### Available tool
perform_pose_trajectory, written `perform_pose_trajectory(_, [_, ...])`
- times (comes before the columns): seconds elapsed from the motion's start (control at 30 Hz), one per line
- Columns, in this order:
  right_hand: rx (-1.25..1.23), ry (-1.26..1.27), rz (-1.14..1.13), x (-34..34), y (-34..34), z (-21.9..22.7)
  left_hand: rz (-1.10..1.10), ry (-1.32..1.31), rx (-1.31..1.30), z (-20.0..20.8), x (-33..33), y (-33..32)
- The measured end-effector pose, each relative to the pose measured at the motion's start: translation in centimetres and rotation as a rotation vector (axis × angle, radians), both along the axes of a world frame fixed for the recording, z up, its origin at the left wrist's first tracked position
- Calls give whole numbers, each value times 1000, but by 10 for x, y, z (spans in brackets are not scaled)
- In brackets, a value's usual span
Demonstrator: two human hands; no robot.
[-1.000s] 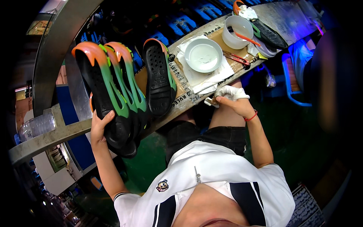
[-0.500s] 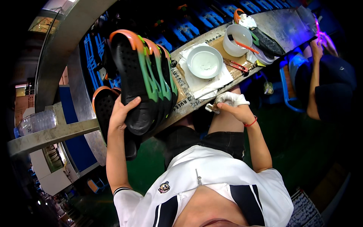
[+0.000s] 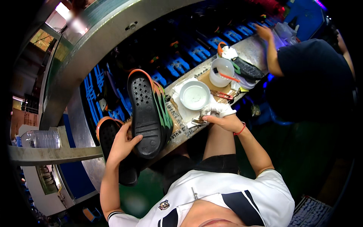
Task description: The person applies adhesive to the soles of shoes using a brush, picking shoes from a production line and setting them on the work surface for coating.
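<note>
My left hand (image 3: 123, 143) is closed on the heel end of the front shoe sole (image 3: 143, 113), its thumb on the black bottom face. This sole leads a row of several standing together, with orange and green sides. Another orange-edged black sole (image 3: 107, 132) lies to the left, partly behind my left hand. My right hand (image 3: 230, 123) is pinched round a bunched white cloth (image 3: 220, 108) and a small tool with a brownish flat end (image 3: 199, 121), whose kind I cannot make out. Just beyond that hand, a pale round bowl (image 3: 194, 95) of clear liquid rests on white paper.
A translucent tub (image 3: 222, 75) with an orange-handled tool stands beyond the bowl, near a red-handled cutter (image 3: 221, 94). Another sole (image 3: 247, 69) lies farther right. Blue racks (image 3: 199, 53) line the far side. At right, a co-worker's arm (image 3: 273, 53) reaches over the bench.
The view has shifted, so bench and soles appear lower. Both my hands keep their holds, the right now closer to the bowl. The co-worker at right has leaned in and stretched an arm across the bench.
</note>
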State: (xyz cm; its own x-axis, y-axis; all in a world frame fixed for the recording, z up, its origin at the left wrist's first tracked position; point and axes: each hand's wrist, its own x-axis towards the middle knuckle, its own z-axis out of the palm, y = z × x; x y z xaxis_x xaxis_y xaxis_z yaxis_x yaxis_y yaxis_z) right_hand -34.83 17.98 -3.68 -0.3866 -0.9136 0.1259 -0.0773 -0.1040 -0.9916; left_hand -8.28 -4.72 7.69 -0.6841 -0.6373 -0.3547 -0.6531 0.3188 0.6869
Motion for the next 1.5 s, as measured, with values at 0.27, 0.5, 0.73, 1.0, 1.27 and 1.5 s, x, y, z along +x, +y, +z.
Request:
perform_pose_trajectory(0.27, [71, 179, 21, -12, -8, 25, 185, 753, 1314, 9, -4, 25])
perform_pose_trajectory(0.5, [-29, 461, -58, -15, -25, 16, 231, 944, 1428, -33, -3, 62])
perform_pose_trajectory(0.73, [-72, 689, -168, -28, -47, 23, 108, 961, 806, -43, 21, 73])
perform_pose_trajectory(1.0, [34, 870, -152, -48, -69, 18, 72, 768, 458, -44, 27, 73])
perform_pose_trajectory(1.27, [48, 995, -59, -38, -79, 11, 28, 751, 357, -48, 19, 78])
perform_pose_trajectory(1.5, [79, 1020, 31, -37, -86, 7, 56, 776, 341, -48, 14, 80])
